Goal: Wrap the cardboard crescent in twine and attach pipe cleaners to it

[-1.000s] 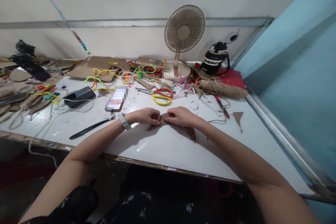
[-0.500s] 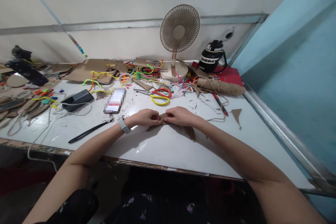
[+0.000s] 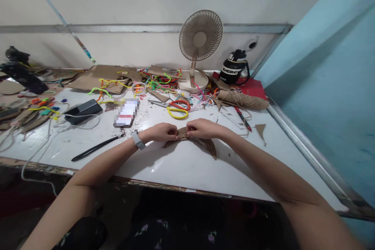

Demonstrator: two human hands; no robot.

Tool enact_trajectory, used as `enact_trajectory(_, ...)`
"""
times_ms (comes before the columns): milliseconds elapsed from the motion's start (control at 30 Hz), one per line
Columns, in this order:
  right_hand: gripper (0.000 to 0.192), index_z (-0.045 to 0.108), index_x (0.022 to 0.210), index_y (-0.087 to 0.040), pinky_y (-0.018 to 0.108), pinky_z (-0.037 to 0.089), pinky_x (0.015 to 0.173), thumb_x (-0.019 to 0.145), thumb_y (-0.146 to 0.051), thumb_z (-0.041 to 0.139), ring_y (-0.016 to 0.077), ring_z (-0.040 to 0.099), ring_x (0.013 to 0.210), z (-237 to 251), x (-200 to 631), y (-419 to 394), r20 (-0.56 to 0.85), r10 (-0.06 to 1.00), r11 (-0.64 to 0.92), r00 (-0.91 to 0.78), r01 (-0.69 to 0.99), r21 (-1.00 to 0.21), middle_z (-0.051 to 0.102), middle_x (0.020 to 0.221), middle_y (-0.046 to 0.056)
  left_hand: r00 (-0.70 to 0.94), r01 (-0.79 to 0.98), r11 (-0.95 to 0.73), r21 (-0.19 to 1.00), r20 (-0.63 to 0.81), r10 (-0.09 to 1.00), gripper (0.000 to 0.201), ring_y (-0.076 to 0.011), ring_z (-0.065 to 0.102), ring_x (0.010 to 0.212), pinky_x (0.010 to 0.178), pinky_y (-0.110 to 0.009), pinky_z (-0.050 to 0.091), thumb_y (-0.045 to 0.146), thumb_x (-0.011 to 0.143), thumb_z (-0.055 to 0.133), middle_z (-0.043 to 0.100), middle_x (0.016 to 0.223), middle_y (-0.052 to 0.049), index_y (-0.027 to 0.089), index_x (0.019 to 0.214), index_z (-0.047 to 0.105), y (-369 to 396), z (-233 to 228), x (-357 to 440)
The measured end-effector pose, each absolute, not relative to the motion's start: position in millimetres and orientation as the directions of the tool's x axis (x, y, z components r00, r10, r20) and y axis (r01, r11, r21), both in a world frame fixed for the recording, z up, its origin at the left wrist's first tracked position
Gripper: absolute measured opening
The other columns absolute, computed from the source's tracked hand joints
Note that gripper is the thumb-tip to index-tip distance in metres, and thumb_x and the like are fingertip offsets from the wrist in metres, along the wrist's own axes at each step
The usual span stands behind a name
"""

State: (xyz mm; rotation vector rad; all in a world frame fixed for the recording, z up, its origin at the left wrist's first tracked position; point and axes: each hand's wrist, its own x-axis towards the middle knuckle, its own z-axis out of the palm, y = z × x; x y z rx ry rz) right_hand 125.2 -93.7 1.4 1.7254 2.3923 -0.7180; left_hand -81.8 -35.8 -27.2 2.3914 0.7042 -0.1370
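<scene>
A curved cardboard piece wrapped in brown twine [image 3: 206, 144] lies on the white table [image 3: 187, 164] in front of me. My left hand [image 3: 160, 131], with a grey watch on its wrist, pinches the piece's left part. My right hand [image 3: 203, 128] pinches it just to the right, fingertips almost meeting the left hand's. The piece's right end curves out from under my right wrist. Both hands hide its middle.
Behind my hands lie red and yellow scissors [image 3: 178, 108], a phone [image 3: 126, 112], a power bank with cable [image 3: 83, 110], a black pen [image 3: 95, 148], and coloured pipe cleaners [image 3: 159, 81]. A fan [image 3: 200, 47], a black bottle [image 3: 234, 71], a twine spool [image 3: 243, 99] and cardboard scraps stand at the back.
My hands stay on the twine-wrapped piece with only slight finger shifts. The camera has turned a little, sliding the scene leftward.
</scene>
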Motion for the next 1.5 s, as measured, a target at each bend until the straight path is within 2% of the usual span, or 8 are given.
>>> enact_trajectory(133,0.013,0.063,0.083,-0.019,0.024,0.028,0.056,0.084,-0.031,0.058,0.0155,0.055,0.071,3,122,-93,-0.364,0.869,0.246,-0.335,0.931,-0.269,0.066,0.081,0.003,0.851,0.517,-0.656,0.55,-0.253,0.459,0.031,-0.0137,0.048,0.062,0.057,-0.025,0.03,0.047,0.085,0.052,0.059,0.071,-0.001,0.017,0.082,0.059,-36,-28,-83)
enact_trajectory(333,0.019,0.062,0.085,-0.019,0.024,0.03,0.058,0.086,-0.036,0.056,0.0161,0.056,0.073,-2,126,-100,-0.315,0.892,0.227,-0.325,0.924,-0.309,0.067,0.082,0.004,0.852,0.518,-0.66,0.544,-0.255,0.458,0.032,-0.013,0.046,0.061,0.057,-0.025,0.029,0.048,0.085,0.052,0.058,0.07,-0.001,0.017,0.082,0.06,-36,-29,-83)
enact_trajectory(967,0.021,0.063,0.077,-0.018,0.023,0.034,0.057,0.079,-0.039,0.061,0.0151,0.056,0.07,-20,131,-96,-0.315,0.918,0.087,-0.24,0.898,-0.431,0.066,0.074,0.002,0.857,0.504,-0.674,0.54,-0.221,0.465,0.033,-0.0126,0.049,0.062,0.056,-0.024,0.031,0.048,0.087,0.051,0.061,0.071,-0.001,0.017,0.083,0.061,-36,-25,-86)
enact_trajectory(1100,0.022,0.063,0.078,-0.018,0.023,0.033,0.056,0.08,-0.04,0.06,0.0154,0.057,0.071,-19,129,-98,-0.306,0.923,0.092,-0.234,0.905,-0.415,0.066,0.076,0.002,0.842,0.518,-0.756,0.4,-0.083,0.533,0.032,-0.0161,0.057,0.07,0.062,-0.026,0.037,0.044,0.091,0.049,0.066,0.08,-0.005,0.017,0.087,0.065,-39,-19,-86)
enact_trajectory(1200,0.023,0.063,0.08,-0.019,0.024,0.032,0.057,0.081,-0.041,0.06,0.0161,0.057,0.073,-18,128,-100,-0.289,0.932,0.094,-0.219,0.916,-0.391,0.068,0.079,0.003,0.877,0.456,-0.861,0.226,0.049,0.477,0.036,-0.0229,0.06,0.1,0.084,-0.033,0.042,0.042,0.096,0.041,0.067,0.109,-0.01,0.019,0.109,0.065,-57,-19,-88)
enact_trajectory(1300,0.024,0.065,0.082,-0.019,0.024,0.032,0.057,0.081,-0.042,0.059,0.0168,0.058,0.075,-16,127,-102,-0.291,0.935,0.083,-0.203,0.923,-0.375,0.069,0.083,0.004,0.903,0.407,-0.91,0.074,0.116,0.414,0.057,-0.0277,0.04,0.133,0.109,-0.043,0.028,0.053,0.096,0.036,0.044,0.147,-0.013,0.02,0.143,0.041,-82,-31,-94)
enact_trajectory(1367,0.023,0.065,0.083,-0.019,0.024,0.031,0.057,0.082,-0.042,0.058,0.0171,0.058,0.075,-16,126,-104,-0.293,0.936,0.081,-0.195,0.93,-0.36,0.069,0.084,0.004,0.907,0.402,-0.916,0.018,0.127,0.401,0.076,-0.0281,0.028,0.142,0.116,-0.045,0.015,0.065,0.092,0.033,0.032,0.154,-0.014,0.018,0.15,0.026,-95,-42,-99)
enact_trajectory(1500,0.022,0.065,0.083,-0.02,0.024,0.03,0.056,0.082,-0.041,0.058,0.017,0.059,0.075,-16,126,-105,-0.291,0.938,0.079,-0.187,0.935,-0.346,0.07,0.086,0.004,0.92,0.378,-0.925,-0.049,0.136,0.369,0.092,-0.0291,0.021,0.145,0.119,-0.047,0.001,0.076,0.086,0.025,0.025,0.156,-0.015,0.012,0.152,0.02,-105,-57,-102)
